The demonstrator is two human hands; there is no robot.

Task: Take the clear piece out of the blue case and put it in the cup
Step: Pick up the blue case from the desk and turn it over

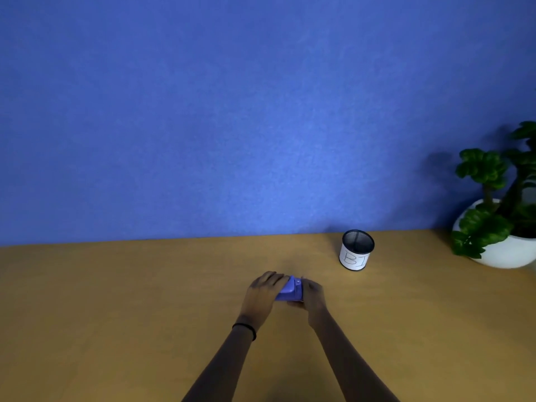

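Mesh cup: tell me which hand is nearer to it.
Right. The right hand grips the blue case on the end facing the mesh cup; the left hand holds the case's far end, farther away.

Count on wooden table [116,314]: blue case [287,291] ×1, mesh cup [357,250] with white paper label ×1, potted plant [499,210] in white pot ×1. Hands: 2, left hand [262,293] and right hand [313,295], both on the case. Black wristband [246,329] ×1, on left wrist.
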